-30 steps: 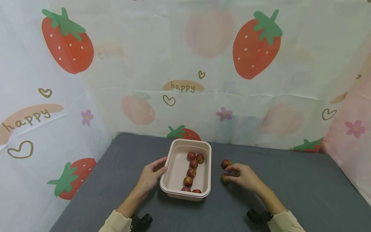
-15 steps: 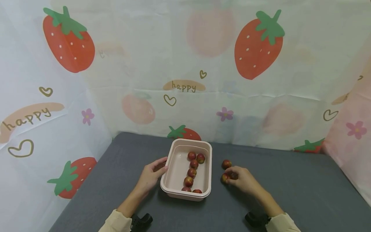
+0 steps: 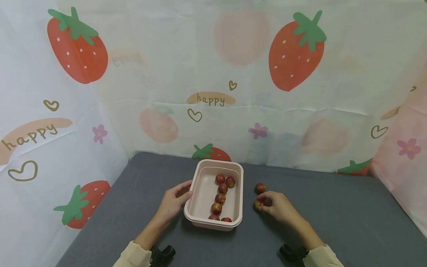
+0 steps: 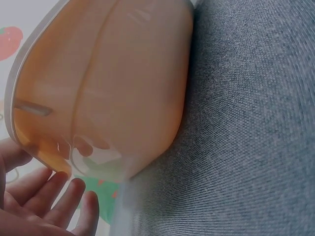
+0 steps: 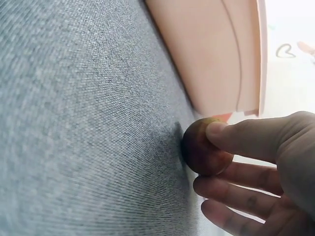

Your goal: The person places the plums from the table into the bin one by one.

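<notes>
A pale pink plastic box [image 3: 204, 193] stands on the grey cloth, with several small red-yellow plums [image 3: 220, 198] inside. At its left side, my left hand [image 3: 171, 203] touches the rim with fingers loosely extended; the left wrist view has its fingertips [image 4: 60, 178] by the box's corner. To the right of the box, my right hand [image 3: 279, 206] pinches a plum [image 3: 257, 204] between thumb and fingers. In the right wrist view, the thumb lies on this plum [image 5: 204, 150], which sits at the cloth. One more plum [image 3: 260, 188] lies just beyond that hand.
Grey cloth [image 3: 340, 215] covers the table, whose back edge meets a hanging sheet [image 3: 213, 129] printed with strawberries, hearts and flowers. Similar sheets hang at the left and right sides. Both wrists carry black devices [image 3: 162, 256].
My right hand has lowered slightly and its fingers have closed round the nearer plum, leaving the farther one in plain sight. The left hand and the box have stayed in place.
</notes>
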### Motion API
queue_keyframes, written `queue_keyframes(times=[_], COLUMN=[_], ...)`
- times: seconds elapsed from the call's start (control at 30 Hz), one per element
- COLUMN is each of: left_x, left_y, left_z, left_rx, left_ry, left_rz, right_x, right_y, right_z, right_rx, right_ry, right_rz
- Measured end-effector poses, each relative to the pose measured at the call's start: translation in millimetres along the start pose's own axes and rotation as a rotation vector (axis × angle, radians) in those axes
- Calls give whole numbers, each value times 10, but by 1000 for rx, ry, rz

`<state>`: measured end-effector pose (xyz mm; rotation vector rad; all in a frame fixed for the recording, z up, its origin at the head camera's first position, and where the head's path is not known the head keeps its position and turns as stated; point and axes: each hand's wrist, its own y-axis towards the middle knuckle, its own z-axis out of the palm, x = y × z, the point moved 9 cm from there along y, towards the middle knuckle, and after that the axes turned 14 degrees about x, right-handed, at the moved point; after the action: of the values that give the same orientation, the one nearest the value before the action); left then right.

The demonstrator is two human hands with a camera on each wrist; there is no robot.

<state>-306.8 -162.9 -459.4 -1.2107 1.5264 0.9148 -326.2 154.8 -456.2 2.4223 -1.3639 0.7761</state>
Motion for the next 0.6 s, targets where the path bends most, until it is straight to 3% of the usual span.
queue_keyframes(times=[0.6], left_x=[22], left_y=[10], left_z=[-1], left_rx=[2], left_ry=[-1], left_rz=[6], right_x=[-55], right_y=[-14], right_z=[18], right_rx=[-17], right_ry=[35], right_rz=[24])
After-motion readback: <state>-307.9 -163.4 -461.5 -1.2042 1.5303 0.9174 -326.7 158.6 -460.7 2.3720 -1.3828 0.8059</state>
